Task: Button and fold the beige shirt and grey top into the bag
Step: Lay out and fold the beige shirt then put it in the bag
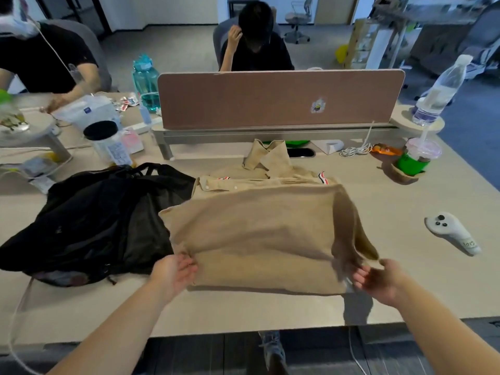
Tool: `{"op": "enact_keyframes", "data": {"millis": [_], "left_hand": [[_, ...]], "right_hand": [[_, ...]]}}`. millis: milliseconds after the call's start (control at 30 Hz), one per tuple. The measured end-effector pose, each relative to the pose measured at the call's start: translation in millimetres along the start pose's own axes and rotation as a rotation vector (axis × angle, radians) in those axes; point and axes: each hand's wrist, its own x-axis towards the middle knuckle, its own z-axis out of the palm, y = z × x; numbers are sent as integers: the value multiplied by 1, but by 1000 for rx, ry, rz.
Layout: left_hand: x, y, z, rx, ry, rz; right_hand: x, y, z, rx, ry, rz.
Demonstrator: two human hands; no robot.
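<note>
The beige shirt (259, 226) lies on the table in front of me, its collar at the far end and its sleeves folded in. Its near part is lifted off the table and sags in the middle. My left hand (176, 272) pinches the shirt's near left corner. My right hand (378, 277) grips the near right corner, where the cloth is blurred. The black mesh bag (94, 226) lies flat to the left, touching the shirt's left edge. I cannot make out a grey top.
A white controller (451, 231) lies at the right. A green cup (414, 158), an orange wrapper and a white cable sit at the far right. A brown divider panel (278, 98) stands behind the shirt. Jars, bottles and packets crowd the far left. Two people sit beyond.
</note>
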Motion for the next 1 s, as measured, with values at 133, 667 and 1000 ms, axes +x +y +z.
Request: {"op": "enact_keyframes", "data": {"millis": [133, 667, 1000], "left_hand": [[22, -9, -5, 288, 178, 157], [14, -3, 8, 499, 218, 528], [27, -9, -20, 762, 267, 249]], "right_hand": [[15, 10, -4, -241, 348, -173], [35, -12, 16, -831, 295, -606], [38, 10, -21, -735, 521, -318]]}}
